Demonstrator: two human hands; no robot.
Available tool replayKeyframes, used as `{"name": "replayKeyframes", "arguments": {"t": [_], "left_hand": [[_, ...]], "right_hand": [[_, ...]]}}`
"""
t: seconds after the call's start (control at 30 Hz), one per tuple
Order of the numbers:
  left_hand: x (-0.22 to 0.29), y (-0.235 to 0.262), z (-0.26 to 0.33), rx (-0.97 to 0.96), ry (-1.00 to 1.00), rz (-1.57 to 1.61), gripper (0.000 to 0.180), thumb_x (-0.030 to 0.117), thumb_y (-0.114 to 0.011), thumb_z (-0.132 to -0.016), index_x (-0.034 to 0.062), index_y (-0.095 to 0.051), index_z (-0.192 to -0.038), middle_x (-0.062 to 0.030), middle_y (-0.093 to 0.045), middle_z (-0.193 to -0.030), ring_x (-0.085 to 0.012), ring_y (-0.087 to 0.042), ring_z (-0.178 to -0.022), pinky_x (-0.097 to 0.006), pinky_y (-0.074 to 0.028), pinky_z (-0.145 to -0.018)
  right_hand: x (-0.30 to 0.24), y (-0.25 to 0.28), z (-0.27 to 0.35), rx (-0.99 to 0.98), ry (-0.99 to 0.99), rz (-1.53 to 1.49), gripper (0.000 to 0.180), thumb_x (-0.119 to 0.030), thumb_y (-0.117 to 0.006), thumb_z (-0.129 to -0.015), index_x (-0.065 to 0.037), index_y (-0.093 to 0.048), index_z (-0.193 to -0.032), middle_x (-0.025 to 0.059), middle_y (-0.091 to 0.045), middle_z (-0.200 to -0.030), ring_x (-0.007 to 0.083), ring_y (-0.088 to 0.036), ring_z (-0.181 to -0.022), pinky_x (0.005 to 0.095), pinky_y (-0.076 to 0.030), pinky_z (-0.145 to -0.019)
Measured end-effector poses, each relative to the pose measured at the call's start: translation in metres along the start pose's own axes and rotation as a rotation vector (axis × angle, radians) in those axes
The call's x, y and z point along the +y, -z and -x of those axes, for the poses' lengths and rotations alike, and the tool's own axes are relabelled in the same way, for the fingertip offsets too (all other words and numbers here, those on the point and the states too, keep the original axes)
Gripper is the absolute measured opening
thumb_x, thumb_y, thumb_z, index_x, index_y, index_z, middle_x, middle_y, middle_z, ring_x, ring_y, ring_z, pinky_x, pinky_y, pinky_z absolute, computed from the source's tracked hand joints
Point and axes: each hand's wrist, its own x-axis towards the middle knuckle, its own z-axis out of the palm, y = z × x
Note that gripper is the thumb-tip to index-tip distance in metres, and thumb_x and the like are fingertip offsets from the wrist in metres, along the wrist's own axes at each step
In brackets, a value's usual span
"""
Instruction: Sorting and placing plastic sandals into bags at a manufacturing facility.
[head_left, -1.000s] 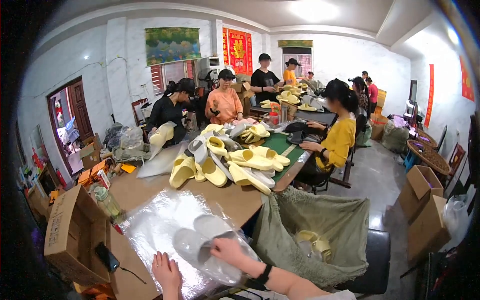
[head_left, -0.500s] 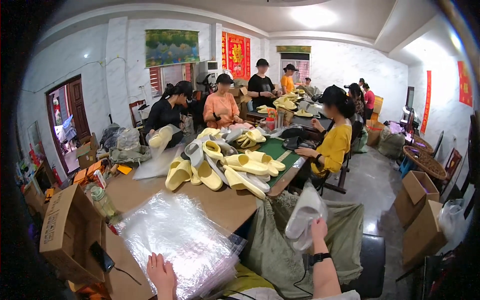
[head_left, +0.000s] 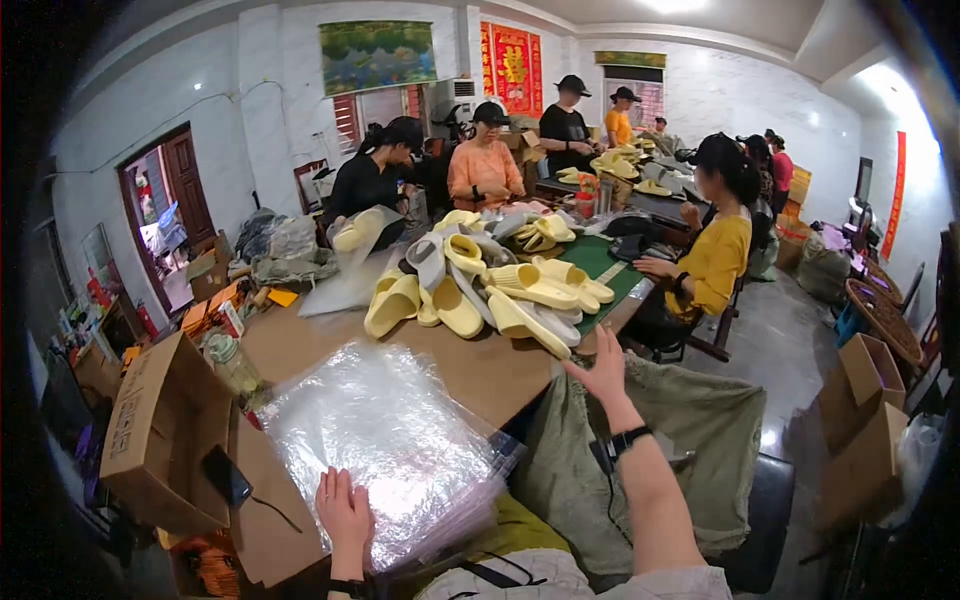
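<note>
Plastic sheets (head_left: 385, 425) lie under the flat left hand (head_left: 345, 508); the right hand (head_left: 602, 370) extends forward, splayed.

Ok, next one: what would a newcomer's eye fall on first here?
Most likely the heap of pale yellow and grey slippers mid-table, with the wearer's right hand spread open near its closest edge. Next, the shiny stack of clear plastic bags in front of the wearer, the left hand at its near left edge. Behind, a bright red hanging marks the back wall.
</note>
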Motion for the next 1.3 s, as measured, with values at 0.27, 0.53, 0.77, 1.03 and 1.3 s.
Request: {"name": "replayKeyframes", "arguments": {"t": [0.27,0.53,0.77,1.03,1.3], "left_hand": [[-0.006,-0.007,0.002,0.008,-0.014,0.008,0.046,0.031,-0.06,-0.09,0.0016,-0.062,-0.125,-0.0253,-0.053,-0.139,-0.0439,-0.044,-0.132,-0.052,-0.032,-0.11],[-0.005,0.0,0.004,0.036,-0.005,-0.011,0.046,0.031,-0.062,-0.088,0.0026,-0.062,-0.124,-0.0248,-0.055,-0.136,-0.0436,-0.046,-0.13,-0.053,-0.033,-0.108],[-0.005,-0.004,0.002,0.054,-0.023,0.025,0.047,0.031,-0.062,-0.088,0.0015,-0.062,-0.124,-0.0252,-0.054,-0.137,-0.0434,-0.045,-0.131,-0.052,-0.031,-0.11],[0.004,0.002,-0.001,0.036,-0.01,0.022,0.045,0.029,-0.058,-0.093,-0.0006,-0.061,-0.126,-0.0253,-0.054,-0.138,-0.0428,-0.043,-0.133,-0.051,-0.03,-0.111],[-0.01,-0.004,0.004,0.076,-0.039,0.015,0.046,0.031,-0.062,-0.088,0.0008,-0.062,-0.123,-0.0245,-0.056,-0.135,-0.043,-0.046,-0.13,-0.052,-0.032,-0.11]], "right_hand": [[-0.009,-0.088,-0.037,-0.396,-0.086,0.109,0.067,-0.041,-0.07,-0.085,-0.014,-0.049,-0.142,0.0158,-0.054,-0.135,0.0434,-0.044,-0.125,0.0492,-0.046,-0.099],[-0.068,-0.079,0.008,-0.166,-0.022,-0.434,0.039,-0.032,-0.068,-0.082,0.005,-0.07,-0.093,0.0256,-0.067,-0.076,0.0394,-0.066,-0.068,0.0461,-0.052,-0.065],[-0.112,-0.083,0.047,-0.56,-0.05,-0.473,0.044,-0.036,-0.067,-0.087,-0.002,-0.066,-0.115,0.0183,-0.071,-0.092,0.0285,-0.069,-0.084,0.0392,-0.051,-0.075],[-0.153,-0.066,0.04,-0.529,-0.055,-0.635,0.041,-0.036,-0.068,-0.087,-0.004,-0.067,-0.113,0.0169,-0.071,-0.096,0.0327,-0.068,-0.091,0.0419,-0.053,-0.081],[-0.177,-0.047,0.03,-0.641,0.123,0.138,0.04,-0.04,-0.06,-0.085,-0.008,-0.068,-0.107,0.0166,-0.067,-0.107,0.0335,-0.063,-0.104,0.0451,-0.052,-0.087]]}}
